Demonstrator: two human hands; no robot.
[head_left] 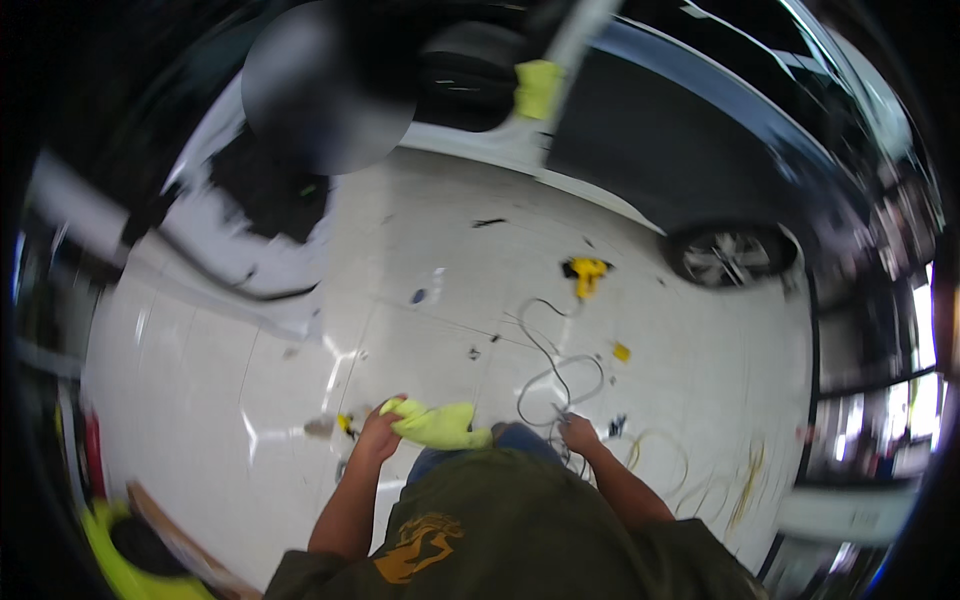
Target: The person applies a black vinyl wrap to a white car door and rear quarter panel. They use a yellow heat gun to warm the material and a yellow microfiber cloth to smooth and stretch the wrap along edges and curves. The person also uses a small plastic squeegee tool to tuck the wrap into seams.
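My left hand [378,434] is closed on a bright yellow-green cloth [436,425], which hangs across in front of my body. To the right, my right hand [579,435] has its fingers curled together. A small grey thing pokes out of it, too blurred to name. Just beyond that hand, a grey cable [536,388] lies in loops on the floor. It runs up toward a yellow and black power drill [588,272] lying there.
A dark car [640,130] stands ahead, its front wheel or rear wheel [728,258] at right. Another yellow-green cloth [538,88] lies on its door opening. An open door [265,190] extends at left. Yellow cords [745,485] and small parts litter the glossy white floor [420,240].
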